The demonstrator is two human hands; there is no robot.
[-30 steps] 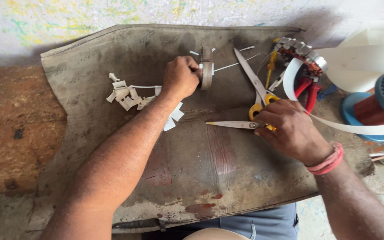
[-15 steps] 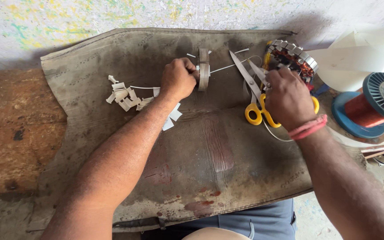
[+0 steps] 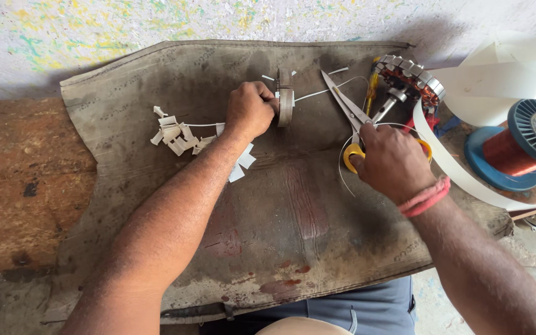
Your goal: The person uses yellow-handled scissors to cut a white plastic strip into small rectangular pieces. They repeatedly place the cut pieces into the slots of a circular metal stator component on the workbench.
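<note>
Right hand (image 3: pixel 391 162) hides the scissors' (image 3: pixel 350 115) yellow handles; grip unclear.

Your worn grey mat (image 3: pixel 156 87) over the floor, white paper scraps (image 3: pixel 175 138), yellow-handled scissors (image 3: pixel 350 118), small metal ring (image 3: pixel 285 97), wound stator (image 3: pixel 412 79) at your right edge.

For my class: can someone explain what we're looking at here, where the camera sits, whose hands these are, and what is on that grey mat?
The camera is worn on a person's head and looks down at their own two bare hands. The left hand grips a small grey roll standing on edge. The right hand rests on yellow-handled scissors, blades closed. Both lie on a worn grey mat. Cut white scraps lie to the left; a wound motor part, white strip and copper wire spool sit to the right.
</note>
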